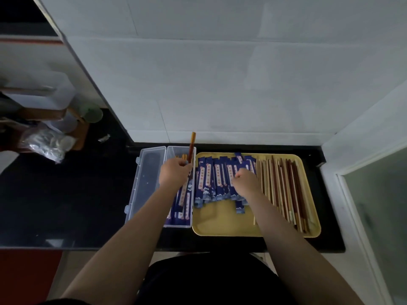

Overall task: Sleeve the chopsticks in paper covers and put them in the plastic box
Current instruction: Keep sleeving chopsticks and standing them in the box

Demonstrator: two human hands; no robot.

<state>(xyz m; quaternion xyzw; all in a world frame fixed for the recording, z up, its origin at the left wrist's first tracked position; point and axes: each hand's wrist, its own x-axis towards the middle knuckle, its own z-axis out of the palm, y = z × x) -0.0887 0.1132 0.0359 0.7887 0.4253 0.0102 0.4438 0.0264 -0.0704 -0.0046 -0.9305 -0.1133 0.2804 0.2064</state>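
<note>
Chopsticks, bare wood in pale and dark red tones, lie side by side along the right side of the yellow tray, which sits on the black surface near its right end, just short of the tiled wall. Paper covers, dark blue with a pale strip of print, are fanned in a loose overlapping row across the tray's middle and left part, touching the bare chopsticks at their right edge. Plastic box, clear, stands just beside the tray's left edge, its hinged lid folded flat open to the left. Sleeved pairs already lie lengthwise in the box, filling its near half. Your left hand is over the box with fingers curled round one sleeved pair, whose brown tips stick up past the box's far rim, tilted slightly right. Your right hand rests on the row of covers with fingers curled in; you appear to pinch a cover, but the knuckles hide what the fingertips hold, so that cannot be told for sure. At the surface's far left corner sit a crumpled clear bag and some blurred containers.
</note>
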